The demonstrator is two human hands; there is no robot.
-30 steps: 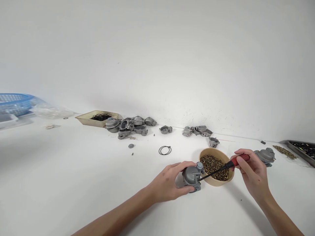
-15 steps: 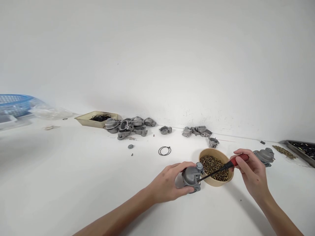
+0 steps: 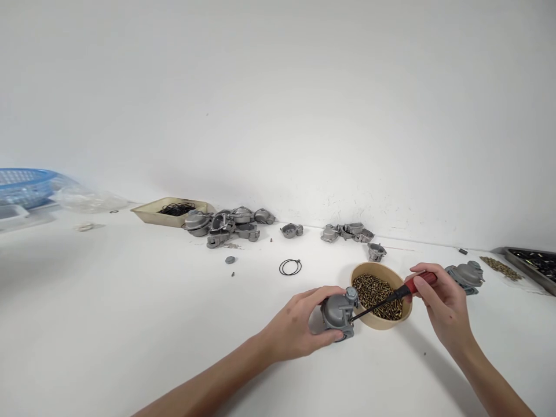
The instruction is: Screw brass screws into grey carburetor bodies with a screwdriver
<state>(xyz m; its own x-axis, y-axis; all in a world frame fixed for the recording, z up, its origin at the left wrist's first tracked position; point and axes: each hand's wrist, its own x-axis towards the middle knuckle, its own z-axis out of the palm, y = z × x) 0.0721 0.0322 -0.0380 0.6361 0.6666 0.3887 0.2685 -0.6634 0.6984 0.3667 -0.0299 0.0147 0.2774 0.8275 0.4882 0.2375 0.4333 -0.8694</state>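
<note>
My left hand (image 3: 299,324) is closed around a grey metal carburetor float bowl (image 3: 337,311), thumb low on it and fingers over its top. My right hand (image 3: 447,307) grips the red handle of a screwdriver (image 3: 420,284), whose dark shaft slants down to the left. Its tip meets the right side of the float bowl, where a small screw seems to sit, too small to make out well. Just behind the shaft stands a tan round tub (image 3: 403,318) full of brass-coloured screws (image 3: 377,294). Beyond my right hand lies another grey metal casting (image 3: 467,275).
A heap of grey castings (image 3: 237,223) lies by the wall beside a cream tray (image 3: 150,215) of black rings. Two thin black rings (image 3: 290,267) lie mid-table. More castings (image 3: 347,231) rest behind the tub. A dark tray (image 3: 532,266) stands far right, a blue basket (image 3: 26,185) far left.
My right hand and the screwdriver handle have shifted very slightly left. The screwdriver tip stays at the float bowl, and my left hand keeps the same hold.
</note>
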